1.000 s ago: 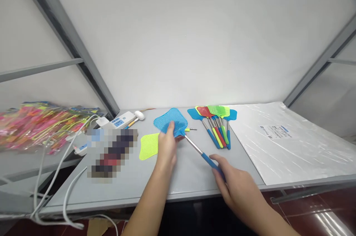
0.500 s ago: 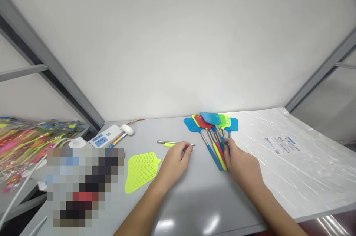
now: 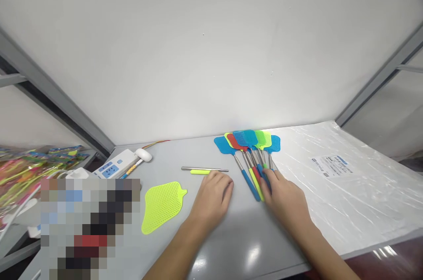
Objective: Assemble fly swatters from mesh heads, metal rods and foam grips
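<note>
Several fly swatters with blue, red, yellow and green heads (image 3: 246, 138) lie fanned together near the wall, their metal shafts converging toward coloured handles (image 3: 250, 185). My right hand (image 3: 286, 196) is over the right side of the handles, fingers closed on a blue-handled swatter; its palm side is hidden. My left hand (image 3: 213, 196) lies on the table with fingers curled down and nothing visible in them. Its fingertips are beside a yellow-green handle (image 3: 199, 172) and a thin metal rod (image 3: 205, 168). Farther left, a loose yellow-green swatter head (image 3: 163, 205) lies flat.
A grey table (image 3: 238, 231) meets a white wall (image 3: 205, 60). White plastic wrapping with a printed label (image 3: 332, 166) covers the right side. A power strip (image 3: 115, 163) and a white mouse (image 3: 143, 155) are at the left, beyond a pixelated patch. Colourful packaged items (image 3: 36, 174) lie farther left.
My left hand has turned palm-down, its fingers curling toward the table. The upper blue swatter has settled lower among the heads, with my right hand still at the handles. The view has shifted slightly.
</note>
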Motion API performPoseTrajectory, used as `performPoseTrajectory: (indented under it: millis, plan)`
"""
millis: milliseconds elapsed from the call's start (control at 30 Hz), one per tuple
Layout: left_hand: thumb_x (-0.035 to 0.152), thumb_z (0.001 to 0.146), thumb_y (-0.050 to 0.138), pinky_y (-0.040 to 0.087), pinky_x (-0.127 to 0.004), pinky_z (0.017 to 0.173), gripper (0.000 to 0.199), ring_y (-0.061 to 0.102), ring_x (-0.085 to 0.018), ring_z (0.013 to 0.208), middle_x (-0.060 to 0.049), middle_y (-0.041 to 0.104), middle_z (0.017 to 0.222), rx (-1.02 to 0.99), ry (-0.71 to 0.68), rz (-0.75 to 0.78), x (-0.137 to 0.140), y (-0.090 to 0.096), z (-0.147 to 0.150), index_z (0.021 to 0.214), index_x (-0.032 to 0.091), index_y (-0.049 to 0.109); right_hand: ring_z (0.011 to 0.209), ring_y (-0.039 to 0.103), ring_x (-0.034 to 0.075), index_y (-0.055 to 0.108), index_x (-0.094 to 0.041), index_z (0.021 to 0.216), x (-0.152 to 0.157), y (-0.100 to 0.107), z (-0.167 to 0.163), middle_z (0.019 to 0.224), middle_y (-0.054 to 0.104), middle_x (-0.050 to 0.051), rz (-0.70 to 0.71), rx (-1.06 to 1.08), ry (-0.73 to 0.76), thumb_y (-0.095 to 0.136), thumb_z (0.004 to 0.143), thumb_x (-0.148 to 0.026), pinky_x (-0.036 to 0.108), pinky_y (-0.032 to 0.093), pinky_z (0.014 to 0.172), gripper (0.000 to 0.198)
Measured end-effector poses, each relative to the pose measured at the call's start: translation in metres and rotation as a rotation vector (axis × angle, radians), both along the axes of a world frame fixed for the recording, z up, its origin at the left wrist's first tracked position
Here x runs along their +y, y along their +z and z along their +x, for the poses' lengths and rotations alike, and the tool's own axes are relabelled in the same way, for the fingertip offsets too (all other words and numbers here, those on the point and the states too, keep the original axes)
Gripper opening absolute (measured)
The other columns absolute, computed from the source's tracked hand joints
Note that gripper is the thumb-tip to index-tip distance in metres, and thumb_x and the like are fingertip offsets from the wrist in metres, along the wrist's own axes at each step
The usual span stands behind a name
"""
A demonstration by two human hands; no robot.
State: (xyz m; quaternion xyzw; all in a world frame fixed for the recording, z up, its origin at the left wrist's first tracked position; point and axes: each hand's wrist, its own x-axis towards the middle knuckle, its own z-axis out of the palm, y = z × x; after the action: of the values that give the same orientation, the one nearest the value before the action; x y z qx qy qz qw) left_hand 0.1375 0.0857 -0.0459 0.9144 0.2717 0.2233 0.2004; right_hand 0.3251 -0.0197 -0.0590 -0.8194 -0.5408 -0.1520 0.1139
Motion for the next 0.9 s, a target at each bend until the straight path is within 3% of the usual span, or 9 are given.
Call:
performPoseTrajectory:
  millis: [200, 367, 533, 800, 900]
  plan:
    - [0.024, 0.098, 0.039, 0.039, -0.040, 0.086, 0.020, 0.050, -0.023, 0.100, -0.003, 0.064, 0.101, 0.043, 0.106, 0.070, 0.014, 0.005, -0.008, 0.096, 0.022, 0.058, 0.070, 0.064, 0.020, 0.060, -0.020, 0.104, -0.011, -0.001, 0.007, 0.094, 0.070, 0.005, 0.256, 0.188, 0.085, 0.040, 0.097, -0.036, 0.031, 0.041, 0.062, 0.027]
    - [0.018, 0.096, 0.037, 0.036, -0.045, 0.086, 0.027, 0.044, -0.029, 0.115, -0.007, 0.061, 0.120, 0.180, 0.302, 0.189, 0.026, -0.002, -0.016, 0.113, 0.024, 0.057, 0.061, 0.060, 0.016, 0.063, -0.019, 0.091, -0.016, -0.004, 0.010, 0.075, 0.068, 0.002, 0.410, 0.330, 0.127, 0.043, 0.096, -0.030, 0.027, 0.040, 0.057, 0.023]
    - [0.013, 0.096, 0.036, 0.030, -0.051, 0.092, 0.030, 0.043, -0.029, 0.113, -0.009, 0.061, 0.119, 0.199, 0.318, 0.196, 0.030, -0.015, -0.017, 0.114, 0.024, 0.058, 0.055, 0.056, 0.013, 0.063, -0.018, 0.088, -0.018, -0.005, 0.003, 0.070, 0.067, 0.001, 0.519, 0.319, 0.295, 0.049, 0.092, -0.022, 0.026, 0.039, 0.056, 0.016]
    - [0.020, 0.094, 0.050, 0.029, -0.050, 0.096, 0.017, 0.045, -0.025, 0.109, -0.005, 0.061, 0.114, 0.152, 0.233, 0.115, 0.032, -0.017, -0.015, 0.106, 0.026, 0.060, 0.058, 0.056, 0.015, 0.065, -0.017, 0.088, -0.022, -0.005, -0.006, 0.073, 0.069, 0.005, 0.418, 0.235, 0.404, 0.048, 0.092, -0.020, 0.028, 0.037, 0.058, 0.018]
    - [0.022, 0.092, 0.055, 0.031, -0.046, 0.098, 0.015, 0.047, -0.023, 0.110, -0.003, 0.062, 0.112, 0.124, 0.151, 0.078, 0.028, -0.013, -0.016, 0.105, 0.025, 0.061, 0.059, 0.054, 0.016, 0.066, -0.017, 0.086, -0.012, 0.000, -0.014, 0.071, 0.065, 0.004, 0.294, 0.117, 0.427, 0.046, 0.094, -0.021, 0.030, 0.035, 0.060, 0.022]
